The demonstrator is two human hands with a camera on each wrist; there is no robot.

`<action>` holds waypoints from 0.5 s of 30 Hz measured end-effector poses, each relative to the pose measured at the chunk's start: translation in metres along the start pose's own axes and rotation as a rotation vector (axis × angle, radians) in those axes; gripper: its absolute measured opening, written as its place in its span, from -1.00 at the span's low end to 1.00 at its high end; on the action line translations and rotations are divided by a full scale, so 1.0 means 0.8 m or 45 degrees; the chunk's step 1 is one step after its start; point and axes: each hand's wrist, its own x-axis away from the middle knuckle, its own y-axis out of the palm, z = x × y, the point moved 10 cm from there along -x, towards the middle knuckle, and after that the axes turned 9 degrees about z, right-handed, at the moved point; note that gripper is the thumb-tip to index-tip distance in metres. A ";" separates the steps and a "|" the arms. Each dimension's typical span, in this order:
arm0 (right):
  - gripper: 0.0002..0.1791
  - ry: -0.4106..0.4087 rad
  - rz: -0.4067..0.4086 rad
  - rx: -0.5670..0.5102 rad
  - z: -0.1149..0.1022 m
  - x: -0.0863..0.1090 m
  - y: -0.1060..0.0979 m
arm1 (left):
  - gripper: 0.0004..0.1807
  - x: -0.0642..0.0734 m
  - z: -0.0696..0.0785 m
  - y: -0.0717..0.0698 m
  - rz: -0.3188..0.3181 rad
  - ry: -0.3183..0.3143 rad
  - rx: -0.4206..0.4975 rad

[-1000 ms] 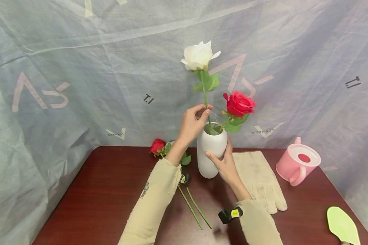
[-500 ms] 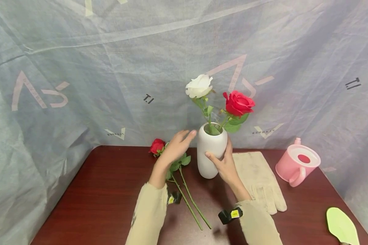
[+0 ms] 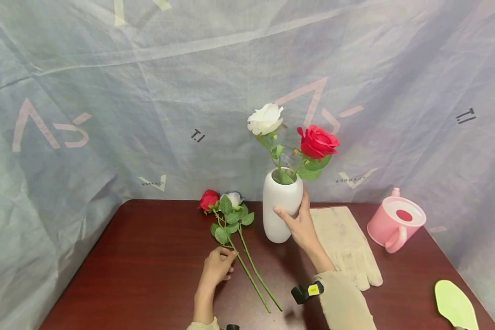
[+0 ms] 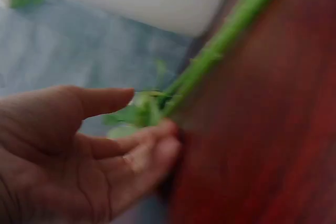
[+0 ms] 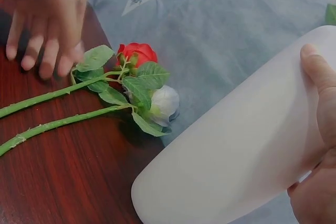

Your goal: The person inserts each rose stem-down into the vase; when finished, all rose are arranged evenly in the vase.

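Note:
My right hand (image 3: 304, 224) grips a white vase (image 3: 277, 201) from its right side, thumb across the front. A white rose (image 3: 266, 120) and a red rose (image 3: 317, 142) stand in the vase. On the table lie another red rose (image 3: 209, 200) and a pale rose (image 5: 165, 103), their green stems pointing toward the front. Beside those stems, just under the leaves, is my left hand (image 3: 217, 266). The left wrist view has its thumb and fingers (image 4: 152, 153) apart, fingertips close to a stem (image 4: 210, 56), somewhat blurred.
A pair of cream work gloves (image 3: 338, 229) lies right of the vase. Farther right stands a pink watering can (image 3: 389, 229), and a light green trowel-like tool (image 3: 455, 302) is at the right edge. A grey cloth (image 3: 148, 114) hangs behind the table (image 3: 148, 256).
My left hand let go of the white rose, which dropped lower into the vase. That hand then moved down and left to the stems on the table. My right hand stays on the vase.

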 end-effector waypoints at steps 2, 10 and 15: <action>0.00 0.003 0.007 0.010 0.001 0.001 -0.001 | -0.73 -0.002 -0.014 0.007 0.006 -0.061 0.096; 0.00 -0.002 0.005 0.033 0.001 0.000 0.000 | -0.67 -0.020 -0.031 0.013 0.111 -0.111 0.241; 0.03 0.013 -0.011 0.057 0.020 -0.004 0.001 | -0.72 -0.027 -0.027 0.010 0.206 -0.068 0.135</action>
